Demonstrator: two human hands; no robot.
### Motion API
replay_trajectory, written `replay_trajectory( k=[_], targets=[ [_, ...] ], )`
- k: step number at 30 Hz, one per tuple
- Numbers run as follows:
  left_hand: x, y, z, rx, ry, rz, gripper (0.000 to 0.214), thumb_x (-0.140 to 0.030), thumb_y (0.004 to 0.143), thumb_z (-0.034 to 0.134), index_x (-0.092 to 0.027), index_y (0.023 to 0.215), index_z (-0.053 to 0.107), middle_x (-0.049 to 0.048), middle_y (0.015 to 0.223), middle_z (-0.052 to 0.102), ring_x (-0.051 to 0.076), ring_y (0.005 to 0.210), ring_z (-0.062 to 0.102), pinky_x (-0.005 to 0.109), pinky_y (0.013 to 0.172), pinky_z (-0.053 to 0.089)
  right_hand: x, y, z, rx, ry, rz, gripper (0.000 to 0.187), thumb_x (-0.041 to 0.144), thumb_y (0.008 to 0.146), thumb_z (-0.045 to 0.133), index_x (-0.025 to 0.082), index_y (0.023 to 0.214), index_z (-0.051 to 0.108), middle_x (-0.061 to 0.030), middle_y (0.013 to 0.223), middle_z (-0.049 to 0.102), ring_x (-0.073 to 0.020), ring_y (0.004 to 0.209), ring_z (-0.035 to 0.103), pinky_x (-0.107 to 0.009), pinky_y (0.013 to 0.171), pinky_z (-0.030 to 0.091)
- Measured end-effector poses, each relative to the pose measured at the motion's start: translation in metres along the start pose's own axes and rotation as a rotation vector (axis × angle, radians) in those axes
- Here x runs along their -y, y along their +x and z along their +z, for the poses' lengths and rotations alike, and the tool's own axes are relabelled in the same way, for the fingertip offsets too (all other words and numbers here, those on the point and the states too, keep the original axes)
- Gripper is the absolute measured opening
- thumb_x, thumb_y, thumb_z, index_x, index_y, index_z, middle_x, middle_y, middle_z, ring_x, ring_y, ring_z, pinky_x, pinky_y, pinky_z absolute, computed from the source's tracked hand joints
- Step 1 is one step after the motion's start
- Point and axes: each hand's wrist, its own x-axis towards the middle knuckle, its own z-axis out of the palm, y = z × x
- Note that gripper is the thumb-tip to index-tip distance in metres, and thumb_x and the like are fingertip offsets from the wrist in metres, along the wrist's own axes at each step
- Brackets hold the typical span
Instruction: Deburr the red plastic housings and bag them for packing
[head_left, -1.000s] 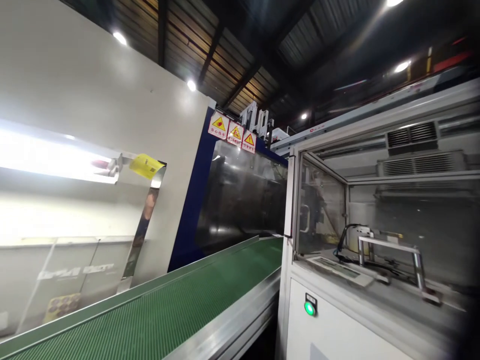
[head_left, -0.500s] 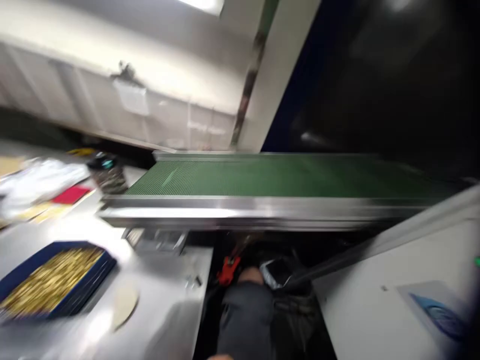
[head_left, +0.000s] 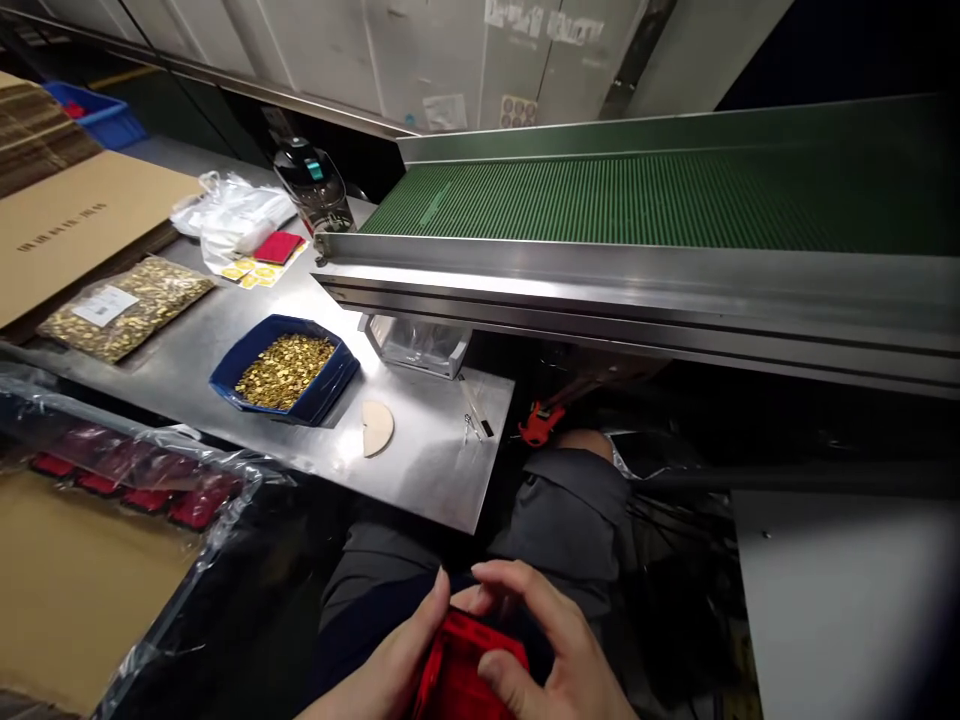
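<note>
Low in the view, over my lap, both hands hold a small red plastic part (head_left: pixel 461 668). My left hand (head_left: pixel 390 665) grips its left side with the thumb up. My right hand (head_left: pixel 544 645) curls its fingers over the top and right side. Ahead on the steel table (head_left: pixel 435 470) sits a blue tray (head_left: pixel 330 385) full of small brass pieces, out of reach of both hands. A pale half-round disc (head_left: pixel 376 428) lies beside the tray.
A green conveyor belt (head_left: pixel 637 195) with a steel frame runs across the top right. A bag of brass pieces (head_left: pixel 124 305), cardboard (head_left: pixel 67 215) and plastic bags (head_left: pixel 229 210) lie at the left. A plastic-lined box with red parts (head_left: pixel 127 480) stands lower left. A white cabinet (head_left: pixel 847 600) is at right.
The view has swung down from the machines and ceiling to the table and my lap. My hands with the red part have come into view.
</note>
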Motion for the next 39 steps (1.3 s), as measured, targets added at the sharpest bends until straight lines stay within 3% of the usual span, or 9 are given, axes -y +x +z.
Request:
replay_trajectory(
  k=[3,8,14,18,20,25,31,36,39],
  targets=[
    [0.001,0.008,-0.007,0.014,0.025,0.014,0.061,-0.061,0.097,0.042,-0.019,0.137,0.06,0.0108,0.125,0.068,0.029,0.119,0.058,0.04,0.108,0.037,0.001,0.003,0.005,-0.01,0.023,-0.005,0.044,0.043,0.088,0.069,0.035,0.13,0.057,-0.0034,0.118,0.07,-0.0209,0.105,0.068,-0.026,0.09,0.056],
    [0.01,0.005,-0.014,-0.056,-0.057,0.002,0.054,-0.054,0.099,0.043,-0.017,0.133,0.063,0.0079,0.096,0.071,0.023,0.094,0.065,0.033,0.089,0.045,-0.003,0.007,0.01,-0.108,0.045,-0.079,0.032,0.044,0.088,0.069,0.033,0.116,0.059,0.0024,0.088,0.067,-0.0147,0.078,0.064,-0.026,0.077,0.054],
    [0.012,0.006,-0.016,-0.086,-0.174,-0.01,0.041,-0.051,0.092,0.061,-0.018,0.112,0.073,0.0072,0.099,0.072,0.023,0.1,0.064,0.033,0.096,0.043,0.002,0.006,0.01,-0.051,0.069,-0.038,0.045,0.043,0.09,0.068,0.04,0.132,0.054,0.0033,0.11,0.073,-0.0159,0.101,0.068,-0.024,0.09,0.054],
    [0.009,0.008,-0.015,-0.06,-0.209,-0.02,0.029,-0.045,0.089,0.066,-0.019,0.096,0.076,0.0028,0.089,0.07,0.016,0.084,0.063,0.026,0.083,0.045,0.006,0.008,0.006,-0.023,0.065,0.024,0.044,0.031,0.085,0.073,0.038,0.126,0.059,0.0027,0.112,0.072,-0.0173,0.104,0.067,-0.025,0.092,0.053],
    [0.007,0.008,-0.015,-0.014,-0.171,-0.009,0.033,-0.046,0.089,0.066,-0.018,0.103,0.075,0.0032,0.093,0.071,0.018,0.087,0.064,0.027,0.083,0.046,0.006,0.009,0.005,-0.011,0.106,0.008,0.039,0.031,0.085,0.074,0.035,0.121,0.061,0.0024,0.104,0.071,-0.0165,0.096,0.067,-0.026,0.088,0.053],
    [0.003,0.008,-0.016,0.002,-0.054,0.038,0.05,-0.048,0.092,0.058,-0.02,0.132,0.065,0.0074,0.132,0.066,0.029,0.123,0.057,0.034,0.1,0.043,-0.001,0.011,0.006,-0.076,0.165,-0.171,0.031,0.038,0.091,0.069,0.033,0.12,0.06,0.002,0.102,0.073,-0.0134,0.082,0.064,-0.025,0.076,0.053],
    [0.003,0.009,-0.017,0.015,-0.025,0.067,0.052,-0.051,0.089,0.06,-0.022,0.131,0.066,0.0076,0.134,0.065,0.031,0.128,0.054,0.036,0.103,0.042,-0.006,0.008,0.007,-0.142,0.09,-0.188,0.035,0.051,0.092,0.063,0.031,0.121,0.059,-0.0006,0.093,0.07,-0.0154,0.081,0.061,-0.027,0.072,0.052],
    [0.006,0.009,-0.021,0.045,-0.073,0.06,0.042,-0.05,0.089,0.061,-0.022,0.119,0.073,0.0046,0.111,0.07,0.022,0.105,0.062,0.029,0.093,0.045,-0.001,0.009,0.004,0.019,0.129,-0.13,0.035,0.045,0.096,0.06,0.033,0.129,0.057,-0.0011,0.102,0.07,-0.0171,0.095,0.065,-0.031,0.087,0.052],
    [0.008,0.009,-0.023,0.056,-0.072,0.04,0.048,-0.051,0.088,0.061,-0.022,0.126,0.069,0.0058,0.121,0.066,0.021,0.099,0.062,0.03,0.09,0.046,-0.001,0.01,0.003,-0.045,0.077,-0.094,0.031,0.052,0.093,0.062,0.032,0.116,0.064,0.0,0.088,0.064,-0.0159,0.081,0.062,-0.029,0.075,0.051]
  ],
)
